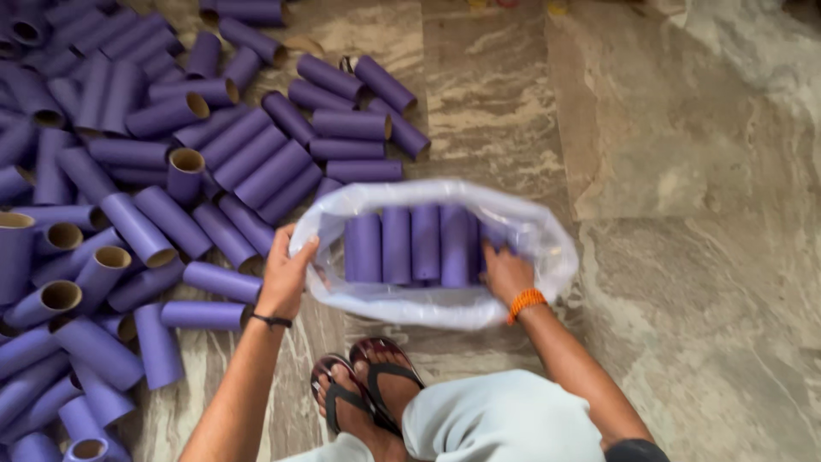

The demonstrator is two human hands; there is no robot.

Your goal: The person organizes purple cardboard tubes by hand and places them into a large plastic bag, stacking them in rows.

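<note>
Inside bag (530, 257), tubes (410, 244) beside fingers (494, 255).

clear plastic bag (522, 224) lying open on floor, mouth spread wide; purple cardboard tubes (410, 244) inside, side by side.

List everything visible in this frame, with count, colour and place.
Loose tubes: many, too many to count, purple with brown cardboard insides, piled on the floor at left.
Bagged tubes: about five showing, purple, side by side inside the bag.
Bag: one, clear plastic, open, on the floor at centre.
Floor: grey-brown marbled stone.
Sandals: two, dark, on the feet at bottom centre.
Thread: one, black, on left wrist.
Band: one, orange, on right wrist.
Left hand: holding the bag's left rim.
Right hand: inside the bag, fingers on the tubes.
</note>
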